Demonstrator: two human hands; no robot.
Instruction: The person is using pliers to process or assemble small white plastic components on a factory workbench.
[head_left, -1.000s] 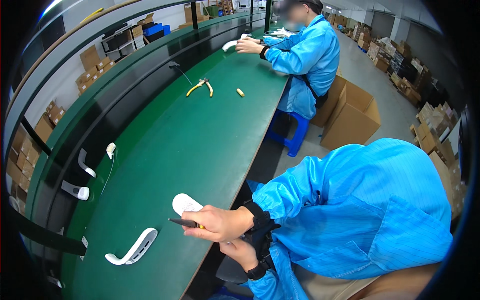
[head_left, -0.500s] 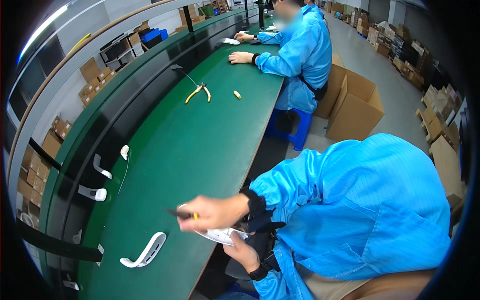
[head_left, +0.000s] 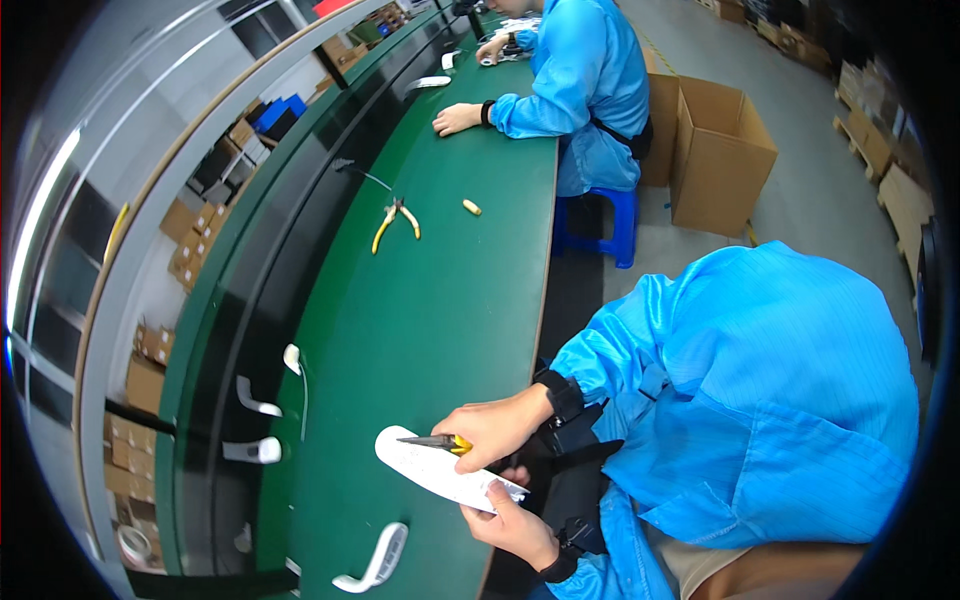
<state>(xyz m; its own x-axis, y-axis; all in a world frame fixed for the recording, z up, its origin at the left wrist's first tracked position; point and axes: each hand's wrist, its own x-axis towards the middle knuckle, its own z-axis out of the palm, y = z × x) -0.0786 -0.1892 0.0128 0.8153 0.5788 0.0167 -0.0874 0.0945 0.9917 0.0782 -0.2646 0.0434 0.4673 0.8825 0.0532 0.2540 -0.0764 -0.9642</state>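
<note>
My right hand [head_left: 500,430] is closed around pliers with yellow grips and dark pointed jaws [head_left: 428,441]. The jaws lie over a long white plastic shell [head_left: 415,463] with a rounded far end; whether they bite on anything there, I cannot tell. Lower in the view, my left hand [head_left: 515,530] grips the near end of this shell, thumb on top. Both hands are at the edge of the green table. A curved white plastic part [head_left: 383,560] lies on the tabletop beyond my left hand.
Along the table's far side are two white curved pieces [head_left: 260,450] and a small white part with a wire [head_left: 292,358]. Yellow-handled pliers [head_left: 395,225] and a small yellowish cylinder [head_left: 472,207] lie further up. A co-worker in blue [head_left: 590,90] sits there, near an open carton [head_left: 725,160].
The pliers, blurred by motion before, now lie over the shell. The shell has come more into sight, extending over the table. My view has shifted, so everything sits differently in the picture.
</note>
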